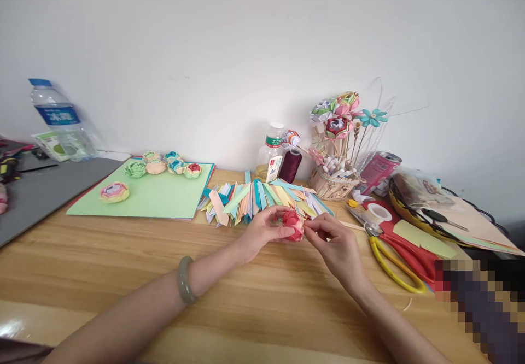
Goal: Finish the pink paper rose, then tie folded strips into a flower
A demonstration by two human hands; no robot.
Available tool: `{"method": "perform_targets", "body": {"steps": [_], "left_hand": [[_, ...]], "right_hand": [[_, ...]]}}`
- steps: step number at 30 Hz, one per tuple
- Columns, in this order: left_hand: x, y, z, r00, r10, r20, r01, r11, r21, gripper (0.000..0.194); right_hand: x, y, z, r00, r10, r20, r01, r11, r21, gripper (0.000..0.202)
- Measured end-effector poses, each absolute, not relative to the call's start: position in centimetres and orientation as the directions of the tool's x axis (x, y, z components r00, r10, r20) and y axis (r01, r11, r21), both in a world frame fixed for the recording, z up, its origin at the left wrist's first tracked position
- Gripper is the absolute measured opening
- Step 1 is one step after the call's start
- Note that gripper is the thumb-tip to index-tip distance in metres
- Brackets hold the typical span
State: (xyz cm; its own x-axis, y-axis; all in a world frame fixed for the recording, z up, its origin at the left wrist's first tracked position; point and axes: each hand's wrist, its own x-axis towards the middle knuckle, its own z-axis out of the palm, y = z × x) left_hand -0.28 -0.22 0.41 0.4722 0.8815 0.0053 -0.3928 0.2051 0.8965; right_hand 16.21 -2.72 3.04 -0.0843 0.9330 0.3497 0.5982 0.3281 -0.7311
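My left hand (266, 229) is closed around a red and pink paper flower (292, 225), held a little above the wooden table. On the flower's right side, the thumb and forefinger of my right hand (334, 244) pinch at its pale pink edge; whether they grip a petal or a thread there is too small to tell. Just behind both hands lies a heap of folded paper strips (246, 203) in many colours. Several finished paper flowers (153, 165) sit on a light green sheet (164, 192) at the left, one of them (114, 192) apart from the others.
Scissors (396, 260) with yellow and red handles lie at the right, near a roll of white tape (379, 212). Behind stand a glue bottle (270, 151), a dark thread spool (292, 166) and a basket (334, 186) of paper flowers. A water bottle (61, 118) stands far left.
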Motion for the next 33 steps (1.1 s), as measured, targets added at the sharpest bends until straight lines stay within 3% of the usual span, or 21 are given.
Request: {"method": "perform_targets", "body": {"steps": [3, 8, 22, 33], "left_hand": [[-0.3, -0.2, 0.4, 0.481, 0.877, 0.004, -0.391, 0.210, 0.896, 0.043], [-0.3, -0.2, 0.4, 0.476, 0.880, 0.002, -0.399, 0.214, 0.892, 0.043], [-0.1, -0.3, 0.5, 0.464, 0.886, 0.007, -0.380, 0.192, 0.905, 0.046], [-0.4, -0.2, 0.6, 0.459, 0.888, -0.027, -0.394, 0.231, 0.890, 0.046]], "right_hand": [[16.5, -2.3, 3.5, -0.097, 0.987, 0.131, 0.437, 0.160, -0.885, 0.026], [17.1, -1.8, 4.1, -0.148, 0.987, -0.056, 0.321, -0.005, -0.947, 0.035], [17.3, -1.5, 4.1, -0.211, 0.977, 0.019, 0.454, 0.115, -0.884, 0.032], [17.7, -1.7, 4.6, -0.266, 0.963, -0.034, 0.369, 0.070, -0.927, 0.031]]}}
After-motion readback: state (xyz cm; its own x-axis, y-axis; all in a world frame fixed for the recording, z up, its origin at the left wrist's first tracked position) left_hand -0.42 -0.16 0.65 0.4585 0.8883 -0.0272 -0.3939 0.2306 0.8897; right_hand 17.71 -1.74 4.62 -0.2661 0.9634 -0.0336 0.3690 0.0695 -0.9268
